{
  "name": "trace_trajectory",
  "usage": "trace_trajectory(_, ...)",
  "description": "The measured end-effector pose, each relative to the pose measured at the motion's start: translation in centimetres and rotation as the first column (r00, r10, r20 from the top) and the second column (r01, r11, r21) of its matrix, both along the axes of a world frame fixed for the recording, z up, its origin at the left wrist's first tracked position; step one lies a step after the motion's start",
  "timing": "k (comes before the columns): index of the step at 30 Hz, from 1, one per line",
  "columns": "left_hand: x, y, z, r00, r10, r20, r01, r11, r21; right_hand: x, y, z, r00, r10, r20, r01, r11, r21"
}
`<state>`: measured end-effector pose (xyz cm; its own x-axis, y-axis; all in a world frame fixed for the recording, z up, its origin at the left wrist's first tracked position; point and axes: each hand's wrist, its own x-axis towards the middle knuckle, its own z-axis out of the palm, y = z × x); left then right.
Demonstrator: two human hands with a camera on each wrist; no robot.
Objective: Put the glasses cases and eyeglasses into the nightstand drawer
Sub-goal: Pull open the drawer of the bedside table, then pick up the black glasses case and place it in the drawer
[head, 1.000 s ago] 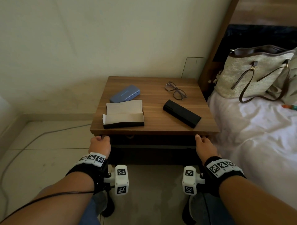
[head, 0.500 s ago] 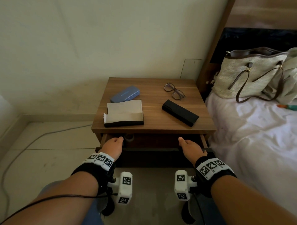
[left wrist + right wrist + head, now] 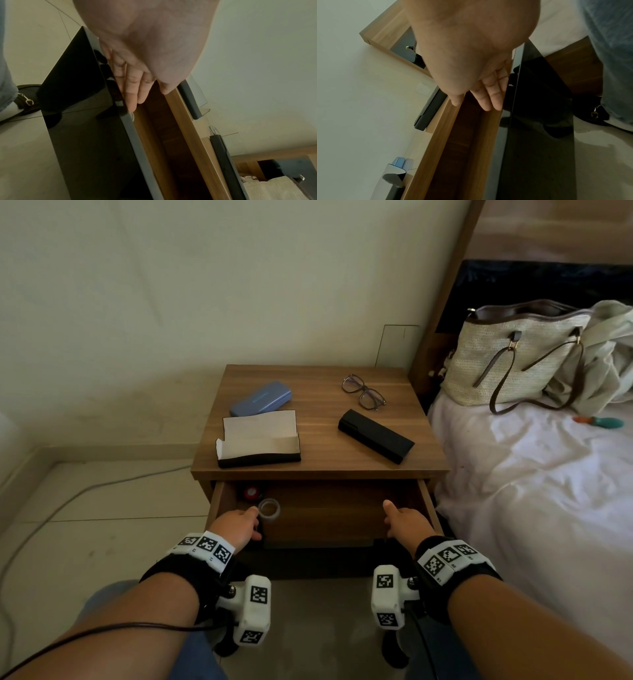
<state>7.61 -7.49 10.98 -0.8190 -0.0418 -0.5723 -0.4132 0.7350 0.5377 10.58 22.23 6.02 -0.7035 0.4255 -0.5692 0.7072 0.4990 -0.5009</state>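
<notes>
On the wooden nightstand (image 3: 318,465) lie a blue glasses case (image 3: 260,398), an open black case with a pale lining (image 3: 258,440), a closed black case (image 3: 376,435) and a pair of eyeglasses (image 3: 363,392). Below them the drawer (image 3: 329,518) stands pulled out. My left hand (image 3: 239,525) rests at the left end of its glossy black front (image 3: 85,135), my right hand (image 3: 407,522) at the right end (image 3: 530,135). In both wrist views the fingers (image 3: 132,94) (image 3: 489,97) lie nearly straight against the inner side of the front, thumbs apart.
A clear tape roll (image 3: 269,508) and a red-capped item (image 3: 252,493) sit in the drawer's left part; the rest of its floor is bare wood. A woven handbag (image 3: 513,361) lies on the bed (image 3: 531,491) at right. A cable (image 3: 68,501) runs over the floor at left.
The drawer has slid out toward me, from nearly closed to wide open. Both hands came back with its front, shifting inward from the nightstand's corners.
</notes>
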Motion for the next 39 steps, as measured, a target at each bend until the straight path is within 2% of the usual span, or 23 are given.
trace_trajectory(6,0.9,-0.2,-0.2,1.0,0.003,0.029,-0.003,1.0,-0.004,1.8,-0.9,3.2,1.0,0.012,0.013,-0.012,1.0,-0.005)
trace_trajectory(13,1.5,-0.2,-0.6,0.996,0.092,-0.013,-0.09,0.989,0.118,2.5,-0.8,3.0,0.998,0.069,0.006,-0.069,0.998,0.012)
trace_trajectory(17,1.2,0.1,-0.2,0.997,0.079,0.013,-0.08,0.992,0.1,2.3,-0.7,3.5,0.997,0.08,-0.019,-0.079,0.997,0.019)
trace_trajectory(22,-0.5,1.9,1.4,0.992,0.045,-0.118,-0.033,0.994,0.1,0.9,-0.2,4.6,0.988,-0.022,-0.156,0.021,1.0,-0.009)
trace_trajectory(26,-2.1,4.4,3.2,0.971,0.097,-0.219,-0.053,0.978,0.2,-0.7,0.4,6.3,0.954,-0.109,-0.281,0.099,0.994,-0.048)
trace_trajectory(29,-3.6,6.4,4.3,0.961,0.127,-0.244,-0.054,0.957,0.286,-2.2,1.1,7.6,0.925,-0.166,-0.342,0.148,0.986,-0.08)
trace_trajectory(34,-5.9,9.7,5.8,0.958,0.124,-0.257,-0.008,0.912,0.409,-5.0,2.3,9.1,0.91,-0.206,-0.36,0.203,0.978,-0.046)
trace_trajectory(39,-8.3,12.7,6.4,0.948,0.116,-0.296,0.019,0.909,0.417,-6.7,3.3,9.3,0.93,-0.155,-0.332,0.166,0.986,0.004)
